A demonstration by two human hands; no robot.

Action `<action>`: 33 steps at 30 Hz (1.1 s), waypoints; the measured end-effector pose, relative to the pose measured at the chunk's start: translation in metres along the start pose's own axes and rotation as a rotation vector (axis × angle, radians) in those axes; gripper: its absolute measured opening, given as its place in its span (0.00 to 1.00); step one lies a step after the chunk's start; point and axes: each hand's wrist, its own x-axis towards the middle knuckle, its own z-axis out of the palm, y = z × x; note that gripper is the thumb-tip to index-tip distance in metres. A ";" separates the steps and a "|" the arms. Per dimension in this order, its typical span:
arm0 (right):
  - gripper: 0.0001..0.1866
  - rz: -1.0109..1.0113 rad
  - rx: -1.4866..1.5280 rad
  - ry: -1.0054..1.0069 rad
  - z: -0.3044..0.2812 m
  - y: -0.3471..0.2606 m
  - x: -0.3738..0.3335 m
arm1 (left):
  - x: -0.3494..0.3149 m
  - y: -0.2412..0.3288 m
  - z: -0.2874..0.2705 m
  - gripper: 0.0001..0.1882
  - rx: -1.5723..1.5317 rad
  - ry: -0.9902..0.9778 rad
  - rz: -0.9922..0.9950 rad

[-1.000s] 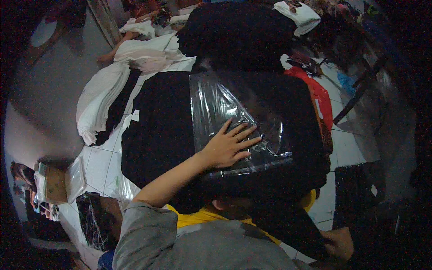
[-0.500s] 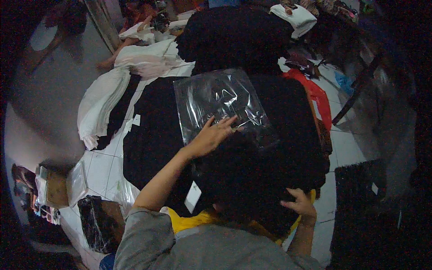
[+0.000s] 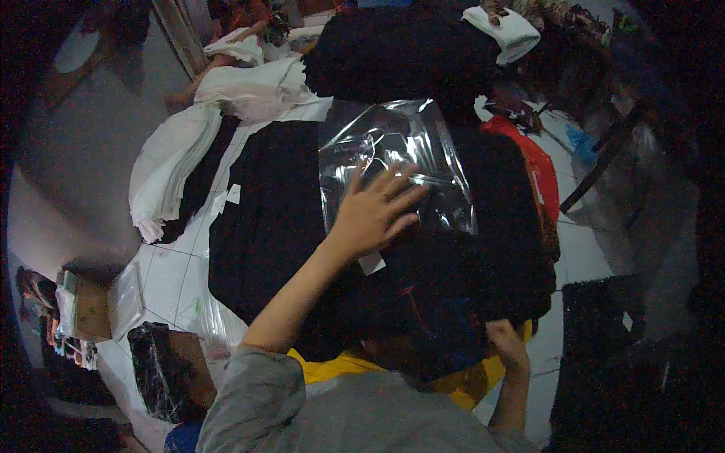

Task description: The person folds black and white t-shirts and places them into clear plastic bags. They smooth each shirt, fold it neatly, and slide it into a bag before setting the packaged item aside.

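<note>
My left hand [image 3: 374, 214] lies flat with fingers spread on the lower edge of a clear plastic bag [image 3: 396, 158]. The bag rests on a pile of black garments [image 3: 272, 219] spread over the white tiled floor. My right hand [image 3: 507, 343] grips the near edge of a folded black garment [image 3: 445, 302] that sits just below the bag. A small white tag [image 3: 371, 263] shows on the black cloth under my left wrist.
White cloth [image 3: 170, 162] is heaped to the left, more black fabric [image 3: 400, 53] at the back, and a red garment [image 3: 532, 162] at the right. A folded white piece [image 3: 507, 30] lies far back. A cardboard box [image 3: 91, 306] and a dark bundle [image 3: 158, 366] sit lower left.
The clear bag has slid farther away over the black pile under my left hand. My right hand came up from the lower right and now holds the folded black garment's edge.
</note>
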 end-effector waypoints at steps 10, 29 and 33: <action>0.29 -0.120 0.639 -0.005 0.088 0.006 -0.041 | -0.105 -0.006 -0.017 0.37 -0.879 -0.067 -1.034; 0.22 -0.275 1.572 -0.284 0.060 -0.090 0.045 | -0.073 0.037 -0.049 0.33 -1.125 0.102 -0.965; 0.20 -0.327 1.447 -0.158 0.031 -0.071 0.029 | -0.066 0.057 -0.052 0.33 -0.885 -0.028 -0.764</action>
